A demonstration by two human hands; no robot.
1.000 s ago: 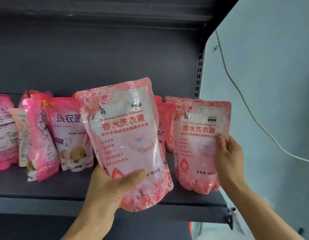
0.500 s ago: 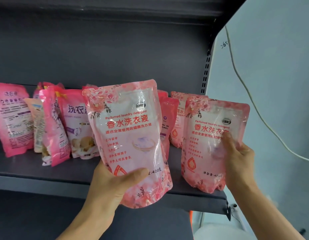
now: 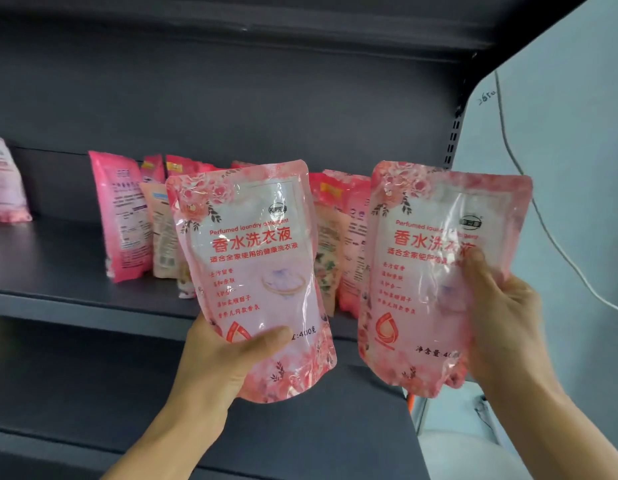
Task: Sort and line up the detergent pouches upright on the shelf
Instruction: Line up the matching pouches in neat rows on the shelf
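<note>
Two matching pale pink floral detergent pouches are held up in front of the dark grey shelf [image 3: 75, 299]. My left hand [image 3: 228, 362] grips the left pouch [image 3: 252, 271] by its lower part, thumb across the front. My right hand [image 3: 501, 317] clasps the right pouch [image 3: 422, 282] along its right edge; this pouch hangs off the shelf, tilted slightly. Behind them several darker pink pouches [image 3: 124, 216] stand crowded on the shelf, partly hidden by the held ones. Another pale pouch [image 3: 4, 188] stands alone at the far left.
A lower shelf board [image 3: 300, 445] juts out under my forearms. The shelf's perforated upright [image 3: 454, 133] marks its right end, with a pale wall and a white cable [image 3: 543, 220] beyond. The shelf above [image 3: 231, 15] overhangs the pouches.
My right hand has lifted the right pouch off the shelf and brought it forward beside the left one. The view has swung left, showing more shelf between the pouch cluster and the far-left pouch.
</note>
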